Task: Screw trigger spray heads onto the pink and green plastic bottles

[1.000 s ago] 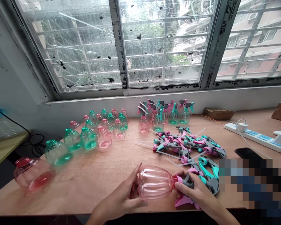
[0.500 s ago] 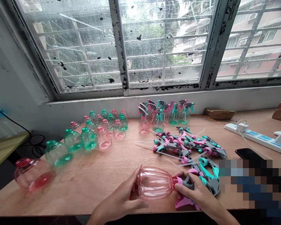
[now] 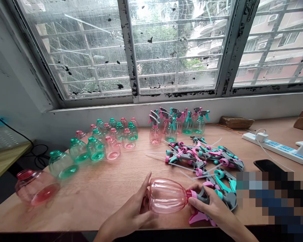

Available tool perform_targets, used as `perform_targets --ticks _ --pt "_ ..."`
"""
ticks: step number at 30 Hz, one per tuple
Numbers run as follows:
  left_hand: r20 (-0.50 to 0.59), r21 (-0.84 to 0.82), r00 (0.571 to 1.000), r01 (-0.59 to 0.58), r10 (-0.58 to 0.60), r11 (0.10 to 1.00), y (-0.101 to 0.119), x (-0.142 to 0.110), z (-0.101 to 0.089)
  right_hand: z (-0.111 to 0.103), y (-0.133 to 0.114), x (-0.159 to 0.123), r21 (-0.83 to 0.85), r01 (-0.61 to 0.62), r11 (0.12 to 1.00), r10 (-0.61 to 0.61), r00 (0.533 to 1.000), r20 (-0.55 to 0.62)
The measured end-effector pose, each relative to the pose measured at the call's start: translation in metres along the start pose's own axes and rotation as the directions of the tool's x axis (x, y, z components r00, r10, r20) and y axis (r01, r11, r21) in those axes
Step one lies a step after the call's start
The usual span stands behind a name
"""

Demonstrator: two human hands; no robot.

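Observation:
A clear pink spray bottle (image 3: 166, 196) lies on its side in the air between my hands, over the front edge of the table. My left hand (image 3: 132, 210) cups its base end, with the thumb below and the index finger raised along the far side. At the neck, my right hand (image 3: 212, 205) pinches the pink collar and grey sprayer head (image 3: 203, 196). A pink trigger (image 3: 199, 217) hangs below these fingers. Just beyond my right hand lies a heap of loose sprayer heads (image 3: 199, 156), pink, teal and grey, with thin clear tubes.
Open-necked pink and green bottles (image 3: 96, 149) stand in rows at the left. Several bottles with sprayers fitted (image 3: 178, 126) stand by the wall. Toward the right are a white power strip (image 3: 277, 148), a black phone (image 3: 269, 165) and a brown packet (image 3: 236, 122).
My left index finger and thumb have shifted slightly upward around the bottle's base. The right hand stays at the neck, and the bottle has barely moved.

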State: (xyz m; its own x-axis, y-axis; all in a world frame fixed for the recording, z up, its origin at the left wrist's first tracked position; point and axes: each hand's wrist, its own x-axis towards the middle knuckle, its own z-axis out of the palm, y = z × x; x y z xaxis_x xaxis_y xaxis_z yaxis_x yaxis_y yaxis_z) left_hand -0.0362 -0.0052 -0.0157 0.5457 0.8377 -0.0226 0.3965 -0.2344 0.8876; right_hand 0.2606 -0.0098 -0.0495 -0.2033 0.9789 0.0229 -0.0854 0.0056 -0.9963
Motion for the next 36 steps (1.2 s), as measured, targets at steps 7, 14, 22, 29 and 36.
perform_targets --ticks 7,14,22,29,36 --pt "0.015 0.058 0.999 0.035 -0.036 0.998 0.0040 0.0011 -0.0028 0.0000 -0.0003 0.0002 0.030 -0.004 1.000 0.004 1.000 0.024" --pt "-0.026 0.057 1.000 0.004 -0.003 0.998 0.0017 -0.0014 -0.0001 -0.0001 -0.0026 -0.0010 0.014 -0.018 1.000 0.018 0.999 0.027" --pt "-0.007 0.076 1.000 0.001 0.000 0.997 -0.0029 -0.0007 -0.0012 -0.0013 -0.0009 0.0006 -0.023 0.019 1.000 -0.018 1.000 0.018" --pt "-0.007 0.076 1.000 0.007 -0.007 0.997 0.0027 0.0004 -0.0008 0.0002 -0.0042 -0.0011 -0.033 0.007 0.999 -0.008 1.000 -0.016" --pt "0.002 0.034 1.000 0.029 -0.029 0.999 0.0056 -0.0001 0.0000 0.0003 -0.0046 -0.0020 -0.006 -0.008 1.000 0.008 1.000 -0.003"
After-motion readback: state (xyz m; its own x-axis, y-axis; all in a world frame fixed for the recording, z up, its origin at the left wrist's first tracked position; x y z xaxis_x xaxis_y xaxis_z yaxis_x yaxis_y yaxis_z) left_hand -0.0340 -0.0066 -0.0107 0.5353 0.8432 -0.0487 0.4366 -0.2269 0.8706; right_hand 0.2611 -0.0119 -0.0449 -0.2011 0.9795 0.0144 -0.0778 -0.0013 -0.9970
